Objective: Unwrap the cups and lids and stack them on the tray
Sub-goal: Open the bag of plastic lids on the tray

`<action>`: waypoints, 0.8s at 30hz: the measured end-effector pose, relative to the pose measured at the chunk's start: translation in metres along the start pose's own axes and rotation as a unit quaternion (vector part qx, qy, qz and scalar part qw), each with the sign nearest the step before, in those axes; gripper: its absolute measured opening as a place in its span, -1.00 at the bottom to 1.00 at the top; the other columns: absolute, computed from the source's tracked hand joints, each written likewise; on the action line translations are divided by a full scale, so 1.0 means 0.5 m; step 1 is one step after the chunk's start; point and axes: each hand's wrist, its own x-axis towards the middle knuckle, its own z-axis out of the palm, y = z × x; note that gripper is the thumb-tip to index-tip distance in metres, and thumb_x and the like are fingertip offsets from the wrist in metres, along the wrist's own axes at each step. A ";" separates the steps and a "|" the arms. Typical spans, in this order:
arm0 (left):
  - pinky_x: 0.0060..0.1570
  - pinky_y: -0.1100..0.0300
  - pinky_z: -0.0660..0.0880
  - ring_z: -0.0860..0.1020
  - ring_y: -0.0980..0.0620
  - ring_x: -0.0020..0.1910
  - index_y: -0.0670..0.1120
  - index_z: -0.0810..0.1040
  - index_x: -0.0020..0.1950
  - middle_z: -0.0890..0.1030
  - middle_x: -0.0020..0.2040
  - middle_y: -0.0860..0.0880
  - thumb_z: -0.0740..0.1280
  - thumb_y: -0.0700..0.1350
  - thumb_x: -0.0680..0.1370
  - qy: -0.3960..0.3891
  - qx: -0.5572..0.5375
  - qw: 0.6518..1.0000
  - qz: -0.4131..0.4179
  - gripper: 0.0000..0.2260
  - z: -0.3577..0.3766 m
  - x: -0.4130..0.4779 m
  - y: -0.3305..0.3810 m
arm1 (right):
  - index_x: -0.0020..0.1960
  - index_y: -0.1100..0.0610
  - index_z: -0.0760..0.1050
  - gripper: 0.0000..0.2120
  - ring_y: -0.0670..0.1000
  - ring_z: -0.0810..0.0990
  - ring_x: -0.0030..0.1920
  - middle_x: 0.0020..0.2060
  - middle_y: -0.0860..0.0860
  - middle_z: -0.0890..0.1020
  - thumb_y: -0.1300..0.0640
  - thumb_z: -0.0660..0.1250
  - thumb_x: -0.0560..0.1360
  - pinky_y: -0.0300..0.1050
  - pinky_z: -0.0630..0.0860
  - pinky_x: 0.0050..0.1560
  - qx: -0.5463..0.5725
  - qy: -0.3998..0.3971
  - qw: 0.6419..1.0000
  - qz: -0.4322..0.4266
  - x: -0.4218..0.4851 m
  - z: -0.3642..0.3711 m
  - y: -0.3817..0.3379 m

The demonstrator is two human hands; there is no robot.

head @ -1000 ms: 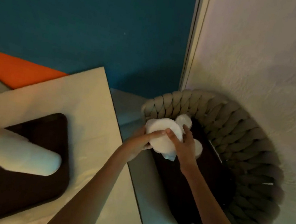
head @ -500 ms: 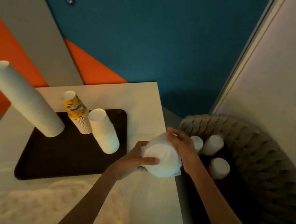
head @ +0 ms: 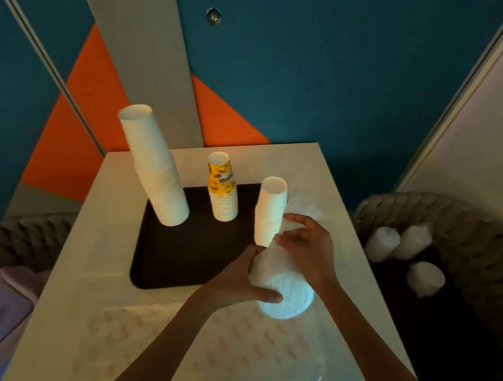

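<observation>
Wrapped lid sleeve (head: 286, 292) over tabletop (head: 103, 235), at tray (head: 177, 254) 3 o'clock edge, long axis 6→12. L hand (head: 239, 281) grip clamps 6 end; R hand (head: 308, 245) grip pinches wrap at 12 end, so nearer for the peel.

Both my forearms reach in from 6 o'clock. My left hand (head: 238, 279) curls round the wrapped lid stack (head: 289, 297), thumb pointing to 3 o'clock; my right hand (head: 306, 250) pinches its wrap at 12.
</observation>
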 end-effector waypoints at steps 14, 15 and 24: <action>0.02 0.21 0.54 0.45 0.07 0.18 0.07 0.26 0.26 0.44 0.17 0.08 0.57 -0.04 0.31 0.095 -0.007 0.995 -0.029 -0.34 -0.090 -0.048 -0.077 | 0.29 -0.01 0.35 -0.36 -0.06 0.50 0.04 0.03 -0.07 0.50 -0.15 0.50 0.31 -0.20 0.44 -0.02 -0.072 -0.089 0.992 0.061 0.011 0.059 -0.115; 0.07 0.18 0.53 0.45 0.07 0.18 0.07 0.25 0.26 0.44 0.18 0.07 0.57 -0.06 0.32 0.106 -0.009 0.994 -0.027 -0.34 -0.094 -0.049 -0.074 | 0.26 0.01 0.37 -0.38 -0.09 0.49 0.00 -0.02 -0.09 0.49 -0.19 0.49 0.31 -0.23 0.40 -0.03 -0.120 -0.141 0.981 0.059 0.004 0.072 -0.113; 0.10 0.25 0.42 0.36 0.16 0.17 0.10 0.18 0.29 0.34 0.16 0.20 0.58 -0.04 0.30 0.179 0.024 0.984 -0.014 -0.26 -0.065 -0.053 -0.073 | 0.05 0.23 0.56 -0.72 0.07 0.59 0.01 -0.05 0.12 0.64 0.01 0.36 0.51 -0.12 0.47 0.05 -0.150 -0.168 0.974 0.018 0.045 0.125 -0.077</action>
